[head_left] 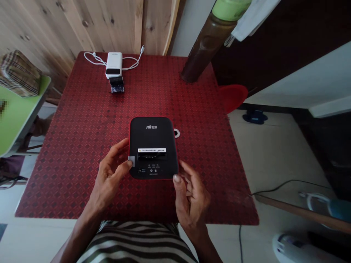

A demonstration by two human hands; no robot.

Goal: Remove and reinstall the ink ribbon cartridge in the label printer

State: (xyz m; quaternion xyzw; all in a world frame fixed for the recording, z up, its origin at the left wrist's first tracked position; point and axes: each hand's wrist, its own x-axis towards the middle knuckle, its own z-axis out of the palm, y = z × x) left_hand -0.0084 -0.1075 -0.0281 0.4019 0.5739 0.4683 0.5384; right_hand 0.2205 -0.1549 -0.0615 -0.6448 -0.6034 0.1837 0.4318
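Over the dark-red diamond-patterned table's (pixel 82 117) near middle, the bare left hand (pixel 108 179) clasps the left side of a black, round-cornered, plastic-looking box (pixel 152 138), probably light, stiff and slick, best held by both sides, while the bare right hand (pixel 192 200), apart, clasps its near-right corner.

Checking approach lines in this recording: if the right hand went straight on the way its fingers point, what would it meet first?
Most likely the black, rounded-rectangular device with red edging, near its lower right corner. The right hand is at that corner; whether it touches is unclear.
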